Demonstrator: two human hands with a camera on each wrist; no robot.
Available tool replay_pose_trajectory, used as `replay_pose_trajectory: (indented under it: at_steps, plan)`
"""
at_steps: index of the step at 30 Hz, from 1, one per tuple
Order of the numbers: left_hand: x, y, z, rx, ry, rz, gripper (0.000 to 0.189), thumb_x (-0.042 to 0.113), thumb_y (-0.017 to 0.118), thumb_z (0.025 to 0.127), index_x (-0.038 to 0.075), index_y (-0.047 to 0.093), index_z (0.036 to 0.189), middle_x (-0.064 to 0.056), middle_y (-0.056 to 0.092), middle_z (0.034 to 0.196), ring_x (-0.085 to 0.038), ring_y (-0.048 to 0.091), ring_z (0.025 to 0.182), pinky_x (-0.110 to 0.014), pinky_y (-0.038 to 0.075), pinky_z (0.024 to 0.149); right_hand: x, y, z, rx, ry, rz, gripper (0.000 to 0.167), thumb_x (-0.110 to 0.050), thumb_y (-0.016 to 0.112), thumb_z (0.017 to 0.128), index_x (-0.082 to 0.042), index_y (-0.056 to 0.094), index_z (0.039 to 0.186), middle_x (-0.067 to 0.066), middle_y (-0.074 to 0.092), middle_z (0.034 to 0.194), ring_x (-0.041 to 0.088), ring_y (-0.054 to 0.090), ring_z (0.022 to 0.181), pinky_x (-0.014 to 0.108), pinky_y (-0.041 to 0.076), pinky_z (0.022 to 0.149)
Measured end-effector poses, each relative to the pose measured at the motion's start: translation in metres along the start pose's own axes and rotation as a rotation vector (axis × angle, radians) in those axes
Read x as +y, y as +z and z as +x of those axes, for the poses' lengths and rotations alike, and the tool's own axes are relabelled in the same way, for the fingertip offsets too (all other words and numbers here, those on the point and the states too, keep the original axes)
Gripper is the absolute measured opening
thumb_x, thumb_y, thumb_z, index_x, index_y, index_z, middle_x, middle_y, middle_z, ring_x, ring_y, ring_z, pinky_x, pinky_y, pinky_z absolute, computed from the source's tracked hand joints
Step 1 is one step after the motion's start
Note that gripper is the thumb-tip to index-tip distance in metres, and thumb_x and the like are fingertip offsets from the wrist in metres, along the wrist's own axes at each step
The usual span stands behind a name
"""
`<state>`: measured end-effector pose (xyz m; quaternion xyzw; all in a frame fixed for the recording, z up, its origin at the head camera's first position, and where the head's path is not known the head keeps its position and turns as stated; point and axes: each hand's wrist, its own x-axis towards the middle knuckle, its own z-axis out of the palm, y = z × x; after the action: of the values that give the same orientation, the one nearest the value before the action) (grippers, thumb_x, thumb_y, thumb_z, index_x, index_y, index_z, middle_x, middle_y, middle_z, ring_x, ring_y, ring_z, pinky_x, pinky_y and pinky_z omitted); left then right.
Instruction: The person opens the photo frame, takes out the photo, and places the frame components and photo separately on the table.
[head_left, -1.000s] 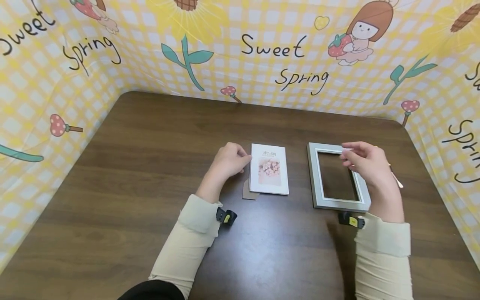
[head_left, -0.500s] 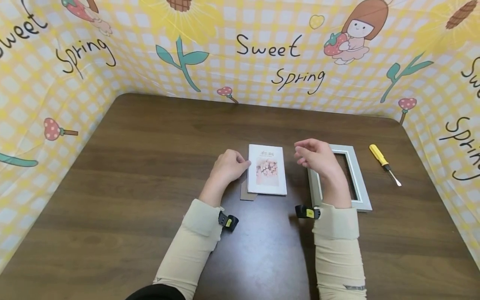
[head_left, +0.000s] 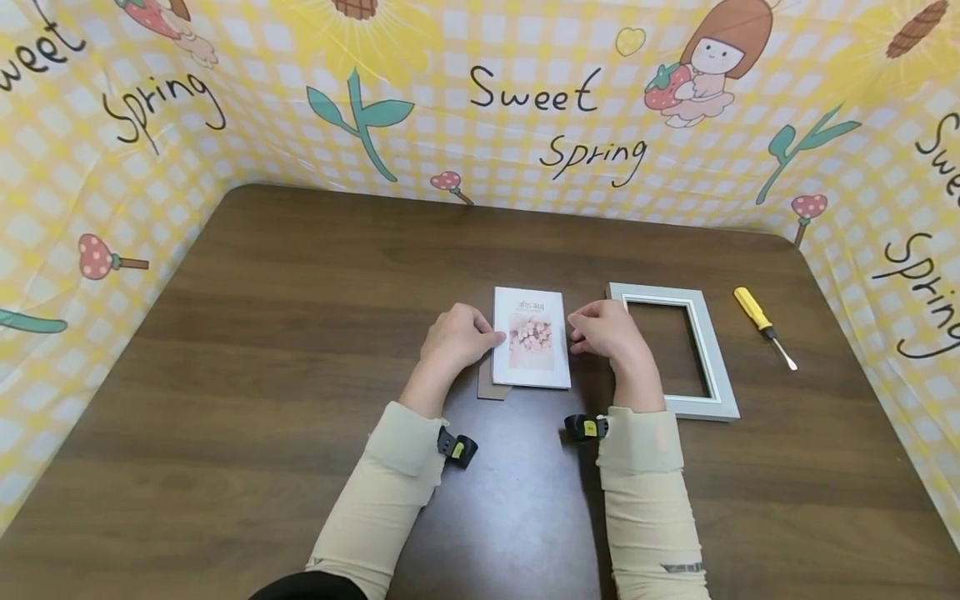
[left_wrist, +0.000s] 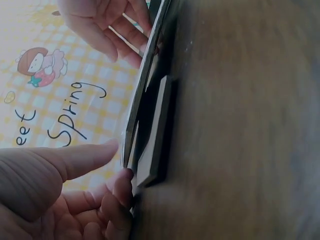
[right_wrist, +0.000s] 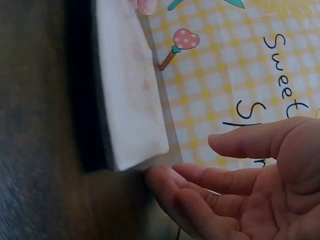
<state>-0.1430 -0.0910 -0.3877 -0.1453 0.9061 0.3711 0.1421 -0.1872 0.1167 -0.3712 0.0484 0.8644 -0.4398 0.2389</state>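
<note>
A white picture card [head_left: 530, 337] with a pink flower print lies near the middle of the table, its lettering upside down in the head view. My left hand [head_left: 457, 337] pinches its left edge, thumb above and fingertips at the underside in the left wrist view. A flat brown piece [left_wrist: 155, 135] sits partly beneath the card, which looks raised off it. Beside the card's right edge is my right hand [head_left: 609, 332], thumb and fingers parted in the right wrist view. A silver-grey picture frame [head_left: 712, 358] lies partly behind that hand and wrist.
A yellow-handled screwdriver [head_left: 757, 315] lies right of the frame, its tip toward the front. Checked yellow cloth [head_left: 510, 50] stands around the back and sides of the brown wooden table [head_left: 247, 358].
My right hand has moved left from over the frame to the card's right edge, uncovering the screwdriver and much of the frame. The left hand stays at the card's left edge.
</note>
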Motion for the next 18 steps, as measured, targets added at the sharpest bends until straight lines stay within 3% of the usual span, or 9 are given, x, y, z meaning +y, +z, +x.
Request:
replay_pose_trajectory:
  at_steps: [3, 9, 18]
  plan:
    - [0.0, 0.0019, 0.0003, 0.002, 0.0, 0.014, 0.022, 0.033, 0.072, 0.091, 0.011, 0.075, 0.092, -0.007, 0.07, 0.096, -0.023, 0.06, 0.083, -0.033, 0.042, 0.066, 0.001, 0.0033, 0.0023, 0.002, 0.008, -0.026, 0.036, -0.013, 0.047, 0.104, 0.012, 0.057, 0.127, 0.015, 0.059, 0.093, 0.015, 0.067, 0.071, 0.028, 0.057, 0.074]
    - [-0.0011, 0.0025, 0.0019, -0.002, -0.002, 0.007, 0.02, 0.029, 0.072, 0.091, 0.01, 0.075, 0.091, -0.008, 0.069, 0.094, -0.024, 0.06, 0.082, -0.032, 0.043, 0.066, 0.0015, 0.0063, 0.0055, 0.0, 0.028, -0.042, 0.032, -0.01, 0.049, 0.103, 0.01, 0.059, 0.125, 0.021, 0.063, 0.102, 0.02, 0.068, 0.077, 0.03, 0.058, 0.076]
    - [-0.0035, 0.0005, 0.0035, -0.045, 0.001, -0.052, 0.018, 0.024, 0.071, 0.092, 0.006, 0.074, 0.089, -0.008, 0.068, 0.087, -0.022, 0.059, 0.079, -0.032, 0.045, 0.066, 0.0037, 0.0075, 0.0088, 0.011, 0.048, -0.044, 0.028, -0.003, 0.055, 0.098, 0.007, 0.058, 0.125, 0.019, 0.062, 0.105, 0.016, 0.067, 0.069, 0.026, 0.055, 0.069]
